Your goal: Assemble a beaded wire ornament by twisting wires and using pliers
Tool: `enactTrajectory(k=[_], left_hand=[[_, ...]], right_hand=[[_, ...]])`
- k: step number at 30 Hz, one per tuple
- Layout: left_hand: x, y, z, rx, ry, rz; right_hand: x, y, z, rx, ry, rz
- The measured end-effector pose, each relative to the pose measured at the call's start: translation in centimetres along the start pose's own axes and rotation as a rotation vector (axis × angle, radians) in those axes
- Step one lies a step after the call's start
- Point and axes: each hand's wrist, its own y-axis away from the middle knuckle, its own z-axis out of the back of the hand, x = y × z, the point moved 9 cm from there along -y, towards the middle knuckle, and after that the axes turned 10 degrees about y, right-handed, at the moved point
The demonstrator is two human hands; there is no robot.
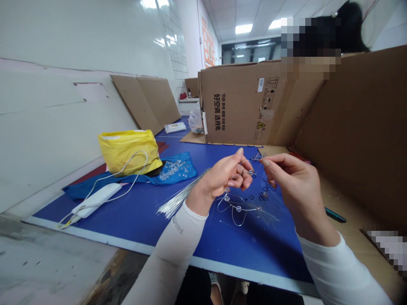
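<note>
- Hiding the upper stretch of the beaded wire [238, 208], the left hand [222, 176] is blocking the view, and the thin wire is fading against the blue counter [267, 256], so its full run is hard to trace.
- Curling closed, the left fingers [243, 180] are gripping the wire, with a clear bead [250, 172] sitting just past them.
- Pinching together in the air, the fingers [263, 162] of the right hand [295, 186] are nearly closed beside the wire's far end; whether they are gripping it, I cannot tell.
- Looping across the blue counter, the beaded wire is lying directly below both hands.
- Fanning out just beside the left wrist, a bundle of bare wires [178, 198] is lying on the counter.
- Spreading out farther left, a blue cloth [179, 169] is carrying loose clear beads, and a yellow plastic bag [129, 151] is resting on it.
- Leaving open room, the counter is running bare between the hands and its near edge, while a cardboard box [251, 101] is standing beyond them.
</note>
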Motion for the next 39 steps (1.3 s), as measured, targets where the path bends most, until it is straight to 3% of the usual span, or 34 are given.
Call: enactTrajectory(k=[11,39], left_hand=[[-0.2,0.1,0.1,0.028,0.009,-0.035],[-0.3,0.1,-0.1,0.019,-0.002,-0.030]], right_hand=[[-1.0,-0.1,-0.7,0.068,-0.138,-0.091],[-1.2,0.0,-0.7,0.066,-0.087,-0.055]])
